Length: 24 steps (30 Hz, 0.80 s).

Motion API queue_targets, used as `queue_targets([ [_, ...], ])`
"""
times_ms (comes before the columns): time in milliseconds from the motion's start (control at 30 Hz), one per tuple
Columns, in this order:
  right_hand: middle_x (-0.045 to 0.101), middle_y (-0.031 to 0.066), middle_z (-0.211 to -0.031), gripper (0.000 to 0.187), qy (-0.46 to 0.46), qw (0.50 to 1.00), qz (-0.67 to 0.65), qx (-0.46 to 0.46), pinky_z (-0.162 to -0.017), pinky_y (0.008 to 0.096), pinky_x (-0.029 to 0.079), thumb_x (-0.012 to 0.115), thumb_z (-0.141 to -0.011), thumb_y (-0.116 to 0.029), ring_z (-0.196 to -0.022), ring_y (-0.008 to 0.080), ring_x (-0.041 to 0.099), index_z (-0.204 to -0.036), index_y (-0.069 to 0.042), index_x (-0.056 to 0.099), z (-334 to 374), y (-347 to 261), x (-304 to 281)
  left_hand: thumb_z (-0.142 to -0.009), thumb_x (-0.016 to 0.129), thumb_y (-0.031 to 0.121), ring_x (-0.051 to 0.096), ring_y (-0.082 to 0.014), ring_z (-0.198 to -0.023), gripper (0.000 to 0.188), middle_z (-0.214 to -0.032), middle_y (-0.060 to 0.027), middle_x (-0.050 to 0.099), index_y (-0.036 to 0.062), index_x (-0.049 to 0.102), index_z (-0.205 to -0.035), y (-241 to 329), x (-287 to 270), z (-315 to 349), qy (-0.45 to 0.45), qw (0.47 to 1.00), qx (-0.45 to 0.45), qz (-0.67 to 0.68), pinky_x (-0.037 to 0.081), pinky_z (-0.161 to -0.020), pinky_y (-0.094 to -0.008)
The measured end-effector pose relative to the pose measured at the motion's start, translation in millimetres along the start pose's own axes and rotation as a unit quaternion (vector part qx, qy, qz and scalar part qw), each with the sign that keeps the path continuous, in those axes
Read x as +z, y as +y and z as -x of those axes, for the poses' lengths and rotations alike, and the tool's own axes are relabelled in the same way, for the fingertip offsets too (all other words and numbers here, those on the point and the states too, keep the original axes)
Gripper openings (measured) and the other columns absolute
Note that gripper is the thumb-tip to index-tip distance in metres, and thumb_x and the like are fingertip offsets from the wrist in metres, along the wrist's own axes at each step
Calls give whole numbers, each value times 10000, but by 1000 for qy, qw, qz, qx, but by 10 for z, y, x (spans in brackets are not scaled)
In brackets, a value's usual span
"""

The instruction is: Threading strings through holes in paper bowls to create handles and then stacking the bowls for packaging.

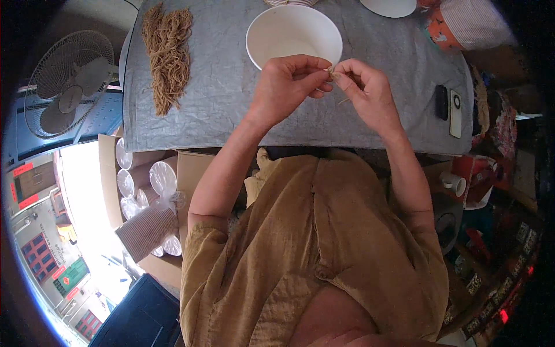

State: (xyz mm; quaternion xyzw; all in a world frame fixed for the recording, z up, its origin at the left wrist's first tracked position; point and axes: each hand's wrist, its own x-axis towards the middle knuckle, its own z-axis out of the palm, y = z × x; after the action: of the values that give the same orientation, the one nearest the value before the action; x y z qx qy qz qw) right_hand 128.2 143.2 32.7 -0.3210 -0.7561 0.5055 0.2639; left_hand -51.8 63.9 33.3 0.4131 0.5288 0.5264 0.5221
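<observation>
With left hand (289, 82) and right hand (370, 88) brought together at the fingertips, both pinched on a thin tan fibre strand (331, 70), held at the near right rim of a deep, round white bowl (293, 32). Can't say whether knotted, twisted or merely gripped, being mostly hidden by fingers. Judging by that pinch, partway through working this one strand, and not yet ready to let go. Can't point to any completed piece around the bowl, so can't gauge how much is done. Apparently left for later: a long, shaggy bundle of loose tan fibre strands (167, 61), lying untouched on the grey cloth-covered table (217, 118), left of the bowl and well apart from it. Can also see, right of the bowl and nearer the body, a black oblong case (441, 103) just beside a flat white oblong object (455, 114)
</observation>
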Motion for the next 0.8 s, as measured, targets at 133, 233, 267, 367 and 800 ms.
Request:
queue_targets([
  [133,614,-7,-788,115,-13,999,-29,-2,-639,244,446,611,-966,-99,-715,57,517,-977,14,628,-10,-24,-21,-948,664,102,707,-158,-876,232,-986,-105,717,-43,659,-1130,24,-12,-2,-10,1000,-4,-7,584,-740,-261],
  [233,616,-12,-789,123,-19,999,-29,17,-626,240,439,610,-970,-111,-710,50,513,-980,9,637,-15,0,-29,-951,657,94,704,-163,-892,206,-983,-108,714,-46,657,-1102,-4,-24,-13,-20,1000,0,7,584,-761,-261],
  [267,619,-13,-793,125,-17,999,-28,22,-616,238,436,610,-972,-117,-705,48,513,-984,3,643,-17,13,-33,-953,653,93,704,-166,-895,195,-982,-111,712,-48,654,-1088,-6,-24,-16,-20,1000,3,13,586,-773,-265],
  [367,631,-14,-806,129,-19,994,-86,72,-591,225,425,614,-970,-121,-686,42,510,-1003,-4,657,-16,14,-45,-957,647,94,703,-172,-902,187,-981,-117,709,-55,648,-1070,-32,-40,-32,-18,1000,8,23,590,-797,-274],
  [800,651,24,-837,158,54,996,33,-59,-625,236,484,721,-862,-33,-699,71,579,-1013,-13,680,3,-44,48,-959,632,76,696,-131,-824,152,-900,-89,715,-65,674,-995,-8,-13,-33,2,999,-3,49,585,-725,-242],
])
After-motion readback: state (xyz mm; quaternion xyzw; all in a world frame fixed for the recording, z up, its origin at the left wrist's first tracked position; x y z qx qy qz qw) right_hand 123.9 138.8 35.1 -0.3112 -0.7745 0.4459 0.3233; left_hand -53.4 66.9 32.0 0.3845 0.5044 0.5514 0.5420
